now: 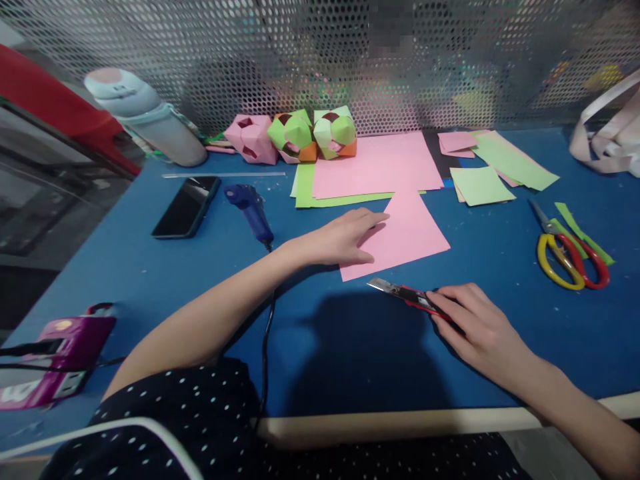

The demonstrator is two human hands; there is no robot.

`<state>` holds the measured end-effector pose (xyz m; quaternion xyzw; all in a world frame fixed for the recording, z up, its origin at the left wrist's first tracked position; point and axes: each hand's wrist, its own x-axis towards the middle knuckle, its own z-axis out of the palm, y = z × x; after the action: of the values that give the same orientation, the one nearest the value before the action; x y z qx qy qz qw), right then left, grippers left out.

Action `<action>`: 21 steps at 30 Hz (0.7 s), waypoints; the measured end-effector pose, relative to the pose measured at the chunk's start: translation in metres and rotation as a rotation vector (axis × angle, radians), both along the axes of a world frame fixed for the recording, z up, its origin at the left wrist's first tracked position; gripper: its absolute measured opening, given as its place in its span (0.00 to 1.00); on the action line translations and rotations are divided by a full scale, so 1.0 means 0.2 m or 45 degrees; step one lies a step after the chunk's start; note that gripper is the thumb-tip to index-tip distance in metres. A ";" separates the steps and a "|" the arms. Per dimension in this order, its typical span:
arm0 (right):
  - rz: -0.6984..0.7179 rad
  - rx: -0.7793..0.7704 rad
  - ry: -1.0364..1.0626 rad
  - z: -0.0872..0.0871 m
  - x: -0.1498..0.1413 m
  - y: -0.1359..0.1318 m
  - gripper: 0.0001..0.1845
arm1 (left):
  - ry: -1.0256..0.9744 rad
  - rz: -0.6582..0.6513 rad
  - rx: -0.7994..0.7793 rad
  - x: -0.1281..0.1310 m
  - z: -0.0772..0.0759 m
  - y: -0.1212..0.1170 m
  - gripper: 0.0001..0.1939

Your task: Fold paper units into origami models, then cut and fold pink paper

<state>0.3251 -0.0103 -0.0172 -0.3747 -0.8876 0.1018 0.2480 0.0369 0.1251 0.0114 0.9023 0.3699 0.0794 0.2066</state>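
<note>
My left hand (347, 237) lies with its fingers apart on a pink sheet of paper (413, 233), near the sheet's left side. In my right hand (473, 327) is a utility knife (413, 296) with a red and black handle. Its blade is out and points left, just below the sheet's lower edge and apart from it. Behind the sheet is a stack of larger pink paper (380, 163) with green paper (305, 190) showing under it.
Folded paper balls (291, 137) line the back by a perforated metal panel (320, 60). Scissors (565, 257), green scraps (583, 230) and cut squares (481, 185) lie right. A phone (187, 207), blue glue gun (253, 212), bottle (150, 120) and purple power strip (75, 360) are left.
</note>
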 end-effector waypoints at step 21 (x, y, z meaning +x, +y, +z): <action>-0.207 -0.005 0.115 0.01 0.05 -0.02 0.19 | -0.621 0.142 -0.565 -0.04 -0.01 0.05 0.25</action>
<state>0.3344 -0.0145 -0.0158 -0.4411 -0.8418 0.0998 0.2945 0.0292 0.1355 0.0087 0.7681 0.3665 0.2217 0.4760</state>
